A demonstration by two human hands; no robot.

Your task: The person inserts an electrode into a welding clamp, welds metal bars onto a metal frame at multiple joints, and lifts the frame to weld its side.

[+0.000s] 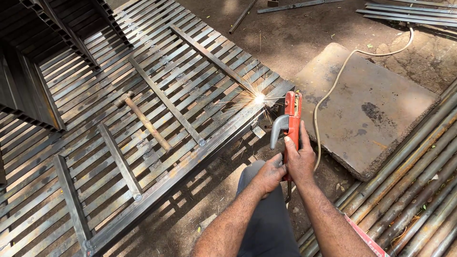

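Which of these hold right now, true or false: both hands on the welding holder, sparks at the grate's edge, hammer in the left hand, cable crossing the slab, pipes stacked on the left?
1. Both hands grip the red electrode holder. True: the right hand wraps it and the left hand steadies it from below.
2. Sparks fly at the metal grate's near edge. True.
3. The left hand holds the hammer. False: it lies on the grate, untouched.
4. The pale cable runs across the stone slab. True.
5. The pipes are stacked on the left. False: they lie on the right.
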